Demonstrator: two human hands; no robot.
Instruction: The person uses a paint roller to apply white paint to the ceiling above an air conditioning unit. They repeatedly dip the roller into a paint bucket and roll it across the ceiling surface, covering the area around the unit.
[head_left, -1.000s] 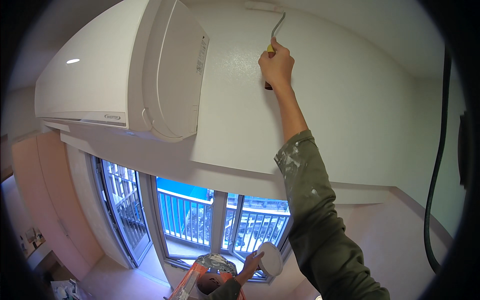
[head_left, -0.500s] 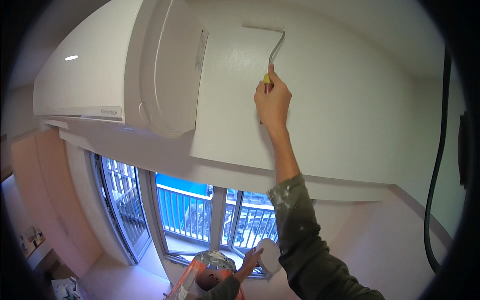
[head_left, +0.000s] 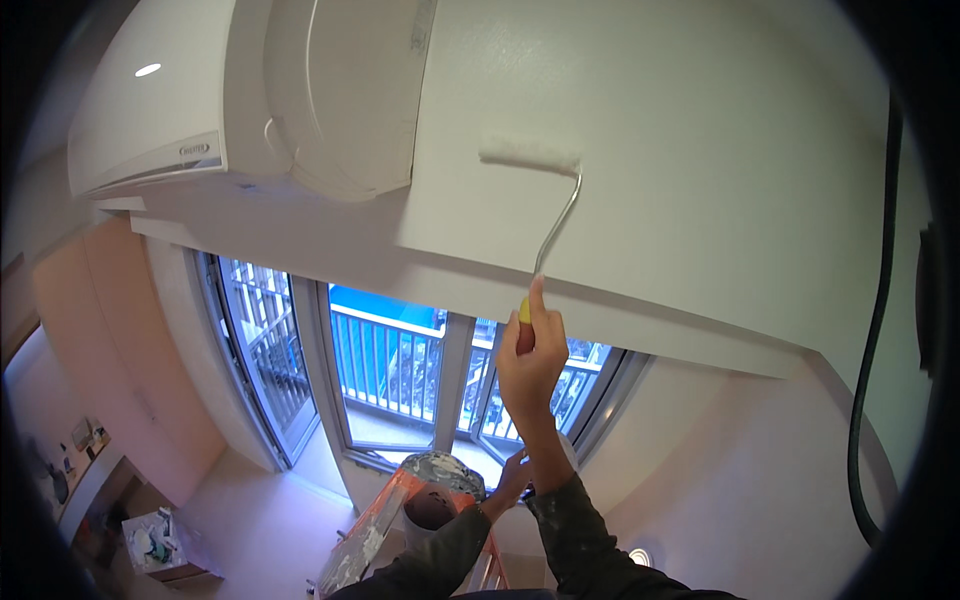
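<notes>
Head view: my right hand (head_left: 533, 372) is closed around the handle (head_left: 525, 314) of the paint roller (head_left: 530, 157), which has come lower on the wall (head_left: 700, 170), so its stroke now covers nearer the window (head_left: 456, 385); left hand's (head_left: 511, 480) grip I cannot tell.

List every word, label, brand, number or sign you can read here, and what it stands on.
Air conditioner, lower front edge: a small oval badge with dark lettering; I won't copy its wording.
Air conditioner, side panel: faint print near the top, too small and blurred to read.
Paint roller in the right hand: no lettering that I can make out.
</notes>
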